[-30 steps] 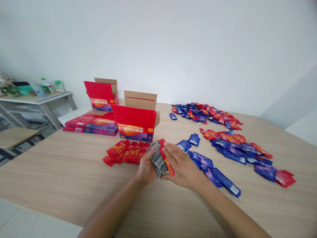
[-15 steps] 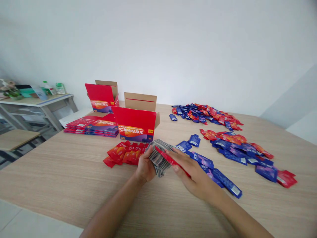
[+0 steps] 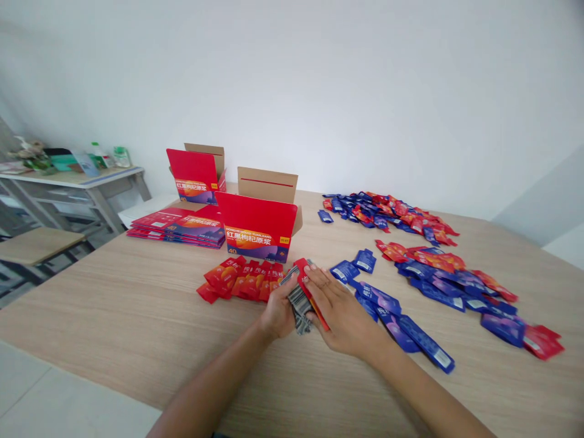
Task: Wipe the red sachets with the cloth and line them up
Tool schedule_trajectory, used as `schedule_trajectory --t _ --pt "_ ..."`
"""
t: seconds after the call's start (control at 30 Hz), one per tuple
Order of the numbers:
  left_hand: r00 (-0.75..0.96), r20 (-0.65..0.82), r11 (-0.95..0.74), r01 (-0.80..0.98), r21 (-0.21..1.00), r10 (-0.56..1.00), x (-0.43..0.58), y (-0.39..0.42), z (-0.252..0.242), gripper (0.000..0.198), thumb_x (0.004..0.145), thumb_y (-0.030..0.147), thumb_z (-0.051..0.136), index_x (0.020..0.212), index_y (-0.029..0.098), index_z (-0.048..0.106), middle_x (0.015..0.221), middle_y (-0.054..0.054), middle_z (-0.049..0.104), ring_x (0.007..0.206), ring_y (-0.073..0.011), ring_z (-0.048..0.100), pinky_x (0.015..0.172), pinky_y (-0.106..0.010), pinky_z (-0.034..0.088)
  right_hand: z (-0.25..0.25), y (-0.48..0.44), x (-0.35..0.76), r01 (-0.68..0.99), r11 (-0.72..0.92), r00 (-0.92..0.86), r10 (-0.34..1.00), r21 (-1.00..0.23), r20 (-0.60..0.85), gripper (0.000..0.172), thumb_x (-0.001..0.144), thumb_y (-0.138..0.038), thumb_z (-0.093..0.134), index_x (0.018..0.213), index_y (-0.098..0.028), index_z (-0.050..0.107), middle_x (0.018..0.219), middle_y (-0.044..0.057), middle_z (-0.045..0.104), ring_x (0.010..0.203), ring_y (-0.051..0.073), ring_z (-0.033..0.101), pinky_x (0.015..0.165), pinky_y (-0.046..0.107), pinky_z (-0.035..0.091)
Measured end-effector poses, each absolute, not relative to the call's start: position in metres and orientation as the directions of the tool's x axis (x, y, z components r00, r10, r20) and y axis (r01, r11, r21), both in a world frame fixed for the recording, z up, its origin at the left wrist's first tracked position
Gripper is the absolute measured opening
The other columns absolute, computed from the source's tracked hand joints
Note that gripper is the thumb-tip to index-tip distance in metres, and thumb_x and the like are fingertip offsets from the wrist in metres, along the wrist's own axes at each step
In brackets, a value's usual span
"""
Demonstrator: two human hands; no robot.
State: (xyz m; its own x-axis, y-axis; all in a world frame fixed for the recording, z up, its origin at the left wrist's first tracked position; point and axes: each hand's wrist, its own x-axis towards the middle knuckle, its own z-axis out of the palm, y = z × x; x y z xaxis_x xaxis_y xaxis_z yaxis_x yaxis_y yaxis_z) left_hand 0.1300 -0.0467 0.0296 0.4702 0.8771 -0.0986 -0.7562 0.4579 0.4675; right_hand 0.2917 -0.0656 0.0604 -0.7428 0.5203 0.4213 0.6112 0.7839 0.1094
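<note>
The thick bundle of thin flat sachets (image 3: 299,302) is held near the middle of the table, its grey striped edges turned upward and a red-orange printed face at its right side. I cannot tell whether its lower end touches the wood. The left hand (image 3: 279,310) is clamped on the bundle from the left, with the thumb near the upper edge. The right hand (image 3: 340,311) lies along the printed face, fingers stretched and close together, so the bundle is pressed between both hands.

The step seems to be making the sachets even. For this, I think, the pressure should be equal from both palms, because slippery packets could slide out if one side becomes loose. The lower edges look a little uneven, so small taps with the fingertips may help more than strong squeezing.

Just beyond the left hand is an overlapping row of red plastic sachets (image 3: 246,280). Behind this row stands an open red and purple cardboard box (image 3: 258,228), flaps up. To the right of the hands lie loose blue plastic sachets (image 3: 424,342), and farther, a mixed heap of red and blue sachets (image 3: 387,210). Flat folded red cartons (image 3: 177,226) are stacked left, on the pale wooden table (image 3: 137,322).
</note>
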Motion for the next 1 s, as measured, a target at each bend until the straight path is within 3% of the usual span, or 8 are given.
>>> schedule_trajectory --t 0.27,0.47,0.7,0.83,1.0 --pt "0.49 -0.027 0.444 -0.762 0.472 0.871 0.133 -0.047 0.024 0.045 0.093 0.045 0.055 0.114 0.008 0.07 0.103 -0.015 0.075 0.11 -0.0258 0.068 0.098 -0.034 0.052 0.072 -0.067 0.3 0.575 0.812 -0.788 0.517 0.1 0.333 0.063 0.092 -0.022 0.052 0.149 -0.001 0.035 0.153 0.026 0.039 0.145 0.033 0.033 0.115 0.056 0.037" --pt "0.491 -0.016 0.44 -0.765 0.47 0.871 0.138 -0.053 0.024 0.051 0.094 0.052 0.05 0.115 0.009 0.07 0.105 -0.014 0.075 0.113 -0.0265 0.067 0.101 -0.037 0.051 0.084 -0.072 0.308 0.563 0.826 -0.787 0.531 0.015 0.314 0.062 0.091 -0.022 0.054 0.149 -0.006 0.038 0.152 0.021 0.042 0.144 0.03 0.035 0.117 0.054 0.035" --pt "0.471 -0.086 0.455 -0.766 0.454 0.878 0.132 -0.049 0.032 0.05 0.094 0.05 0.049 0.108 0.008 0.072 0.102 -0.016 0.076 0.108 -0.0276 0.069 0.098 -0.037 0.052 0.096 -0.085 0.304 0.548 0.836 -0.811 0.531 0.004 0.246 0.057 0.09 -0.019 0.051 0.145 -0.004 0.044 0.15 0.022 0.045 0.142 0.03 0.04 0.118 0.053 0.033" --pt "0.44 -0.165 0.464 -0.76 0.455 0.883 0.124 -0.042 0.041 0.056 0.098 0.05 0.038 0.104 0.006 0.073 0.098 -0.017 0.076 0.103 -0.0274 0.071 0.094 -0.039 0.054 0.104 -0.094 0.299 0.546 0.837 -0.819 0.544 -0.047 0.183 0.056 0.088 -0.02 0.052 0.142 -0.006 0.049 0.147 0.02 0.05 0.138 0.03 0.045 0.119 0.05 0.032" --pt "0.44 -0.166 0.464 -0.752 0.468 0.882 0.125 -0.044 0.045 0.054 0.099 0.046 0.035 0.108 0.006 0.071 0.099 -0.016 0.076 0.101 -0.0266 0.071 0.094 -0.039 0.054 0.115 -0.101 0.301 0.552 0.825 -0.801 0.565 -0.119 0.196 0.054 0.085 -0.025 0.058 0.137 -0.012 0.056 0.145 0.018 0.053 0.14 0.029 0.043 0.122 0.054 0.022"
